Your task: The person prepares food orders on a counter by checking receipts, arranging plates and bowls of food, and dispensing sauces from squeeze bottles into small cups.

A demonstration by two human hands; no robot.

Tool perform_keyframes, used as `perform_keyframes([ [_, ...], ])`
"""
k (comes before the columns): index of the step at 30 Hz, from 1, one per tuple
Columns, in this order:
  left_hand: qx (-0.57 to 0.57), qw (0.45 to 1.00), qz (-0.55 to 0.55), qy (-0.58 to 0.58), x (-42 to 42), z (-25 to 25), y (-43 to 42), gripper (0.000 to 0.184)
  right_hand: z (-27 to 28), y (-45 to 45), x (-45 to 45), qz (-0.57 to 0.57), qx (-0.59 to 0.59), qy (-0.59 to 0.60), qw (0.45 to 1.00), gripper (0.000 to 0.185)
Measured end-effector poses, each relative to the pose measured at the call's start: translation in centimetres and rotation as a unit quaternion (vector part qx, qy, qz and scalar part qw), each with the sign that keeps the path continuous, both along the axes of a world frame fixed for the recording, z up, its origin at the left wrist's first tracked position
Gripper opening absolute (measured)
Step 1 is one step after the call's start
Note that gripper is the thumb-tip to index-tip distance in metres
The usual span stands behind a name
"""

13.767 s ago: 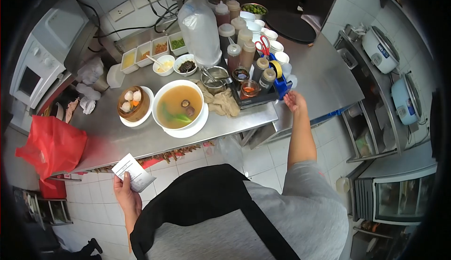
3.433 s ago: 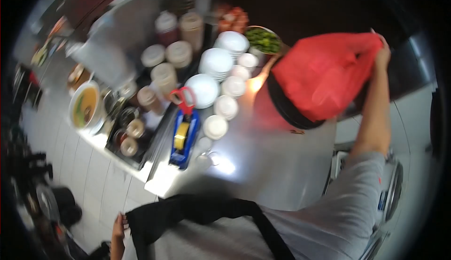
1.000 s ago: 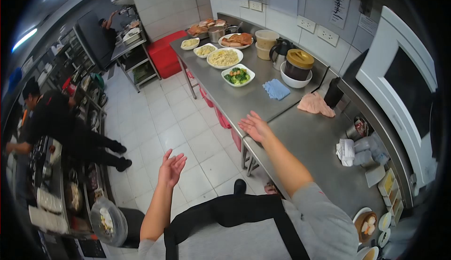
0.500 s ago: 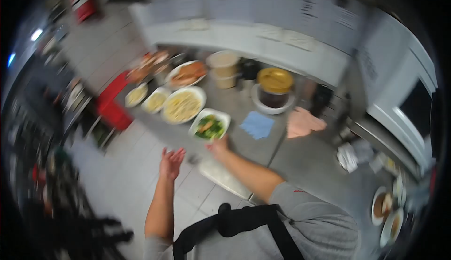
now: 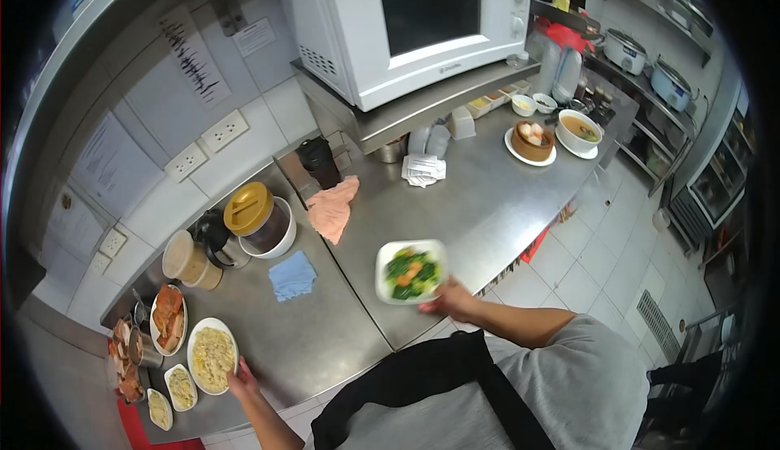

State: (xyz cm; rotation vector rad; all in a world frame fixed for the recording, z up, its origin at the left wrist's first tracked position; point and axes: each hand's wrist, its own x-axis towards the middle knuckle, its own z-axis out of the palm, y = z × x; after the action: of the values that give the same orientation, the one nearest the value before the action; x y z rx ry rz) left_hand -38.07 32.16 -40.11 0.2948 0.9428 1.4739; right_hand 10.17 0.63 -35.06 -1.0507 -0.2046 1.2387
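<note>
My right hand grips the near right corner of a squarish white bowl holding green vegetables with orange pieces. The bowl is over the steel counter, right of a seam. At the left, my left hand is closed at the rim of an oval white plate of pale yellow food, perhaps noodles or fried rice; its lower fingers are hidden. Two smaller white dishes of similar food, one nearer and one at the end, sit beside that plate.
Behind the plate are a dish of reddish-brown food, a lidded tub and a yellow-lidded jug. Blue and orange cloths lie mid-counter. A microwave overhangs the back; a steamer basket and soup bowl stand right.
My view has swung to the right. The bowl of greens has moved right along the counter in my right hand. My left hand, open and away from the counter before, is now at the oval plate's rim.
</note>
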Motion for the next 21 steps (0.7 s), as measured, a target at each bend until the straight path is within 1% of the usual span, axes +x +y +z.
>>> perform_keyframes([
  [1,-0.008,0.999,-0.042,0.000,0.2,0.4,-1.7,0.034,0.2,-1.3,1.8,-0.043,-0.004,-0.047,0.998,0.040],
  [3,-0.001,0.995,-0.100,-0.005,3.3,2.9,-6.9,0.036,-0.7,-2.2,5.5,-0.172,0.015,-0.056,0.983,0.042],
  [5,-0.015,0.986,-0.166,0.007,6.4,4.6,-11.3,0.037,-1.0,-2.6,9.8,-0.221,0.037,-0.041,0.974,0.042],
  [7,-0.017,0.978,-0.209,0.021,11.0,6.6,-15.3,0.041,-0.8,-2.7,14.1,-0.226,0.077,-0.047,0.970,0.040],
  [8,-0.024,0.964,-0.263,-0.014,12.3,6.0,-16.2,0.044,-0.6,-2.3,15.9,-0.248,0.066,-0.031,0.966,0.039],
  [9,-0.027,0.956,-0.292,-0.008,15.2,7.3,-17.8,0.047,-1.1,-1.8,17.8,-0.277,0.066,-0.023,0.958,0.037],
  [11,-0.010,0.930,-0.368,-0.015,20.8,8.7,-20.1,0.053,-1.3,-1.9,21.2,-0.247,0.075,-0.034,0.966,0.035],
  [12,-0.015,0.911,-0.412,-0.013,23.5,9.4,-20.8,0.052,-1.8,-2.0,22.7,-0.244,0.077,-0.025,0.966,0.037],
  [13,-0.018,0.898,-0.439,-0.006,26.1,8.6,-21.0,0.054,-2.5,-2.2,24.4,-0.237,0.078,-0.016,0.968,0.040],
  [14,-0.020,0.888,-0.460,-0.023,28.8,8.0,-21.3,0.053,-2.9,-2.0,25.7,-0.227,0.077,-0.007,0.971,0.043],
  [15,-0.037,0.876,-0.480,-0.037,31.4,7.2,-21.4,0.053,-2.9,-2.2,26.3,-0.207,0.052,-0.006,0.977,0.044],
  [16,-0.053,0.864,-0.497,-0.053,33.9,6.5,-21.6,0.052,-3.0,-2.8,26.3,-0.185,0.025,-0.006,0.982,0.045],
  [17,-0.046,0.859,-0.507,-0.052,36.3,6.2,-21.9,0.052,-2.6,-3.3,25.6,-0.161,-0.003,-0.008,0.987,0.047],
  [18,-0.039,0.854,-0.516,-0.051,38.5,6.0,-22.2,0.052,-1.8,-4.0,24.2,-0.121,-0.017,-0.035,0.992,0.050],
  [20,-0.002,0.834,-0.552,-0.010,42.0,5.8,-22.2,0.052,-0.6,-5.3,21.5,-0.060,-0.048,-0.073,0.994,0.056],
  [21,-0.004,0.827,-0.562,-0.019,43.4,4.8,-21.9,0.055,-0.3,-5.6,20.6,-0.036,-0.065,-0.088,0.993,0.061],
])
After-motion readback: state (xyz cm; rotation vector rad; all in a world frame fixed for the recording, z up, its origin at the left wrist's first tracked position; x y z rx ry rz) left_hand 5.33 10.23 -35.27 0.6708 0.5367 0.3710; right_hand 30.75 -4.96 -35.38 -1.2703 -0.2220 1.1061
